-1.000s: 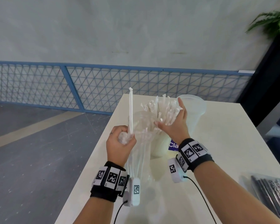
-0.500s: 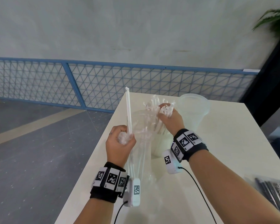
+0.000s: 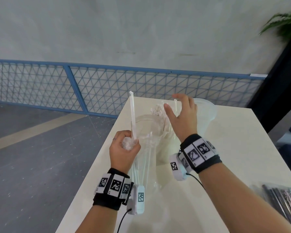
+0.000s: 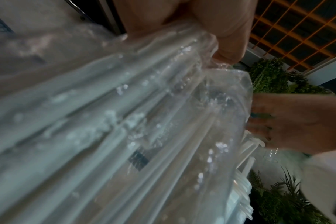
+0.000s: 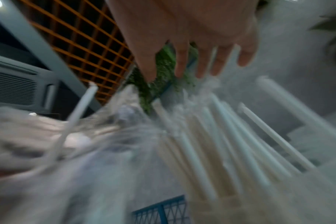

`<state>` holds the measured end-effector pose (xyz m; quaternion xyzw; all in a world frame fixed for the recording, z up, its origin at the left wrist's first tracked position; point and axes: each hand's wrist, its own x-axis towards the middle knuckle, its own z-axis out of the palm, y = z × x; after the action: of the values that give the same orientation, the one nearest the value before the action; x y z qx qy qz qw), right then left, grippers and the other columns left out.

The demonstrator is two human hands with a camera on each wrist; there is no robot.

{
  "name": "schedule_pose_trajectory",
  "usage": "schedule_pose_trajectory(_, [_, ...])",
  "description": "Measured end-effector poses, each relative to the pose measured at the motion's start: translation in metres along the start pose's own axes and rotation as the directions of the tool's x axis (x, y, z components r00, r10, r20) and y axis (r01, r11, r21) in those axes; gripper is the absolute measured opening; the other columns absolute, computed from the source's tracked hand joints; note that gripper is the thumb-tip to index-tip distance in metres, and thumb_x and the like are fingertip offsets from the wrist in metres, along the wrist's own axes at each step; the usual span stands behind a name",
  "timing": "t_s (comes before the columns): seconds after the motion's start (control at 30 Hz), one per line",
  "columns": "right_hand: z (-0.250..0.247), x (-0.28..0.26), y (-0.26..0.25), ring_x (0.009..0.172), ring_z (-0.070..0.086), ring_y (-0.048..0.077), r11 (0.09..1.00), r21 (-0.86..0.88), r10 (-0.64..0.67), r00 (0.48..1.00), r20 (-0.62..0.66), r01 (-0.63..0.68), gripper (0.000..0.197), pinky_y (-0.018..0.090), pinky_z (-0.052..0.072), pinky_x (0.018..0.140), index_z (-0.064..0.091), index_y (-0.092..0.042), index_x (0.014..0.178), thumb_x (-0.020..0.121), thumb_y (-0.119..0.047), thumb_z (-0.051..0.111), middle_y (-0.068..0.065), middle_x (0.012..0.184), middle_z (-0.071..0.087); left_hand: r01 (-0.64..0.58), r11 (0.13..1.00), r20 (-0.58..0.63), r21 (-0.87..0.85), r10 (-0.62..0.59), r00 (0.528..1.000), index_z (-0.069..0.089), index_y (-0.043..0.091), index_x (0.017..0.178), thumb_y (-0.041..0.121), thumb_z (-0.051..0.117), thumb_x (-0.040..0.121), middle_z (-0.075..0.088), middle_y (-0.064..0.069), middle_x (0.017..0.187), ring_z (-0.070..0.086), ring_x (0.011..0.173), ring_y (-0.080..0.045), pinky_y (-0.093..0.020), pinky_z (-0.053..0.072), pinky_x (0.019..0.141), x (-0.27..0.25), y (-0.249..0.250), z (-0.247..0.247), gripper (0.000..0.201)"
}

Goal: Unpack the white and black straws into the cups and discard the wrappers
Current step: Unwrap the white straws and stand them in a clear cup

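Observation:
My left hand grips the bunched top of a clear plastic wrapper bag that hangs down to the table with several white straws inside. One wrapped white straw sticks straight up from that fist. A bundle of white straws stands in a cup behind the bag. My right hand hovers just over their tops, fingers spread, holding nothing. In the right wrist view the spread fingers hang above the blurred straws. The left wrist view shows the bag close up.
A second clear cup stands to the right of the straw cup. A pack of black straws lies at the table's right front edge. The white table ends close on the left; a blue mesh fence runs behind.
My right hand was down on the straw tops in the cup; it has lifted off and spread its fingers. The left hand has kept its grip and place.

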<state>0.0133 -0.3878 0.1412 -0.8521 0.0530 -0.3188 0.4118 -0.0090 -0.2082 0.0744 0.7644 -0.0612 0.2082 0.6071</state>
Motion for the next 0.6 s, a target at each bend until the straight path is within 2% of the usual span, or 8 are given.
schedule_pose_trajectory(0.03, [-0.001, -0.009, -0.006, 0.098, 0.052, 0.015, 0.995, 0.067, -0.065, 0.997, -0.039, 0.067, 0.023, 0.016, 0.037, 0.082, 0.056, -0.016, 0.108, 0.088, -0.027, 0.06, 0.001, 0.111, 0.055, 0.002, 1.0, 0.001, -0.005, -0.002, 1.0, 0.052, 0.035, 0.073, 0.0, 0.073, 0.071, 0.056, 0.008, 0.08, 0.052, 0.076, -0.015, -0.024, 0.041, 0.067, 0.0, 0.0, 0.0, 0.041])
schedule_pose_trajectory(0.1, [0.001, -0.03, -0.013, 0.083, 0.055, 0.009, 0.983, 0.143, -0.126, 0.99, 0.064, 0.116, 0.009, 0.012, 0.041, 0.075, 0.058, -0.015, 0.099, 0.091, -0.019, 0.056, 0.0, 0.101, 0.06, -0.001, 1.0, 0.006, -0.013, 0.001, 1.0, 0.051, 0.036, 0.072, 0.003, 0.074, 0.07, 0.055, 0.009, 0.079, 0.051, 0.074, -0.016, -0.025, 0.041, 0.067, 0.0, 0.002, 0.0, 0.04])
schedule_pose_trajectory(0.2, [0.016, -0.052, -0.004, 0.102, 0.054, 0.021, 0.994, -0.032, -0.086, 0.943, 0.32, 0.102, 0.026, 0.028, 0.041, 0.091, 0.059, -0.015, 0.115, 0.093, -0.027, 0.052, 0.002, 0.116, 0.059, -0.01, 0.999, 0.038, -0.051, 0.012, 0.999, 0.052, 0.038, 0.075, 0.025, 0.071, 0.065, 0.057, 0.01, 0.083, 0.054, 0.079, -0.013, -0.022, 0.043, 0.071, -0.002, 0.005, -0.001, 0.025])
schedule_pose_trajectory(0.27, [0.02, -0.058, 0.001, 0.113, 0.052, 0.024, 0.996, -0.069, -0.024, 0.926, 0.376, 0.055, 0.034, 0.032, 0.038, 0.099, 0.054, -0.017, 0.125, 0.095, -0.031, 0.047, 0.002, 0.127, 0.056, -0.013, 0.997, 0.069, -0.077, 0.018, 0.997, 0.054, 0.039, 0.081, 0.037, 0.069, 0.061, 0.059, 0.011, 0.091, 0.057, 0.087, -0.011, -0.019, 0.045, 0.076, -0.005, 0.005, -0.003, 0.025])
schedule_pose_trajectory(0.4, [0.014, -0.059, -0.002, 0.098, 0.058, 0.014, 0.997, 0.051, 0.027, 0.921, 0.388, -0.05, 0.03, 0.016, 0.043, 0.079, 0.056, -0.016, 0.121, 0.096, -0.031, 0.045, 0.001, 0.114, 0.064, 0.075, 0.988, 0.163, -0.136, -0.052, 0.985, 0.053, 0.019, 0.11, 0.029, 0.083, 0.053, 0.06, 0.007, 0.109, 0.056, 0.101, 0.005, -0.004, 0.041, 0.082, -0.008, 0.002, -0.012, 0.065])
schedule_pose_trajectory(0.47, [0.013, -0.06, -0.002, 0.09, 0.061, 0.013, 0.996, 0.072, 0.023, 0.913, 0.407, -0.057, 0.027, 0.011, 0.043, 0.073, 0.057, -0.014, 0.119, 0.095, -0.023, 0.05, 0.002, 0.109, 0.066, 0.122, 0.988, 0.218, -0.09, -0.1, 0.971, 0.046, 0.017, 0.12, 0.023, 0.086, 0.052, 0.059, 0.008, 0.114, 0.053, 0.108, 0.004, 0.0, 0.038, 0.085, -0.007, -0.006, -0.016, 0.079])
schedule_pose_trajectory(0.53, [0.015, -0.062, 0.0, 0.082, 0.064, 0.013, 0.996, 0.074, 0.016, 0.906, 0.423, -0.051, 0.023, 0.013, 0.047, 0.074, 0.059, -0.013, 0.116, 0.093, -0.015, 0.053, 0.003, 0.108, 0.068, 0.189, 0.982, 0.275, -0.012, -0.179, 0.945, 0.045, 0.02, 0.125, 0.022, 0.09, 0.052, 0.058, 0.011, 0.117, 0.052, 0.112, 0.0, -0.005, 0.04, 0.09, -0.007, -0.013, -0.021, 0.086])
schedule_pose_trajectory(0.6, [0.015, -0.064, -0.001, 0.07, 0.063, 0.003, 0.991, 0.11, 0.03, 0.912, 0.408, -0.082, 0.02, 0.01, 0.048, 0.069, 0.061, -0.013, 0.109, 0.091, -0.008, 0.055, 0.002, 0.101, 0.069, 0.27, 0.962, 0.313, 0.032, -0.266, 0.912, 0.049, 0.018, 0.125, 0.027, 0.09, 0.053, 0.061, 0.006, 0.118, 0.055, 0.115, -0.01, -0.023, 0.044, 0.098, -0.01, -0.018, -0.023, 0.083])
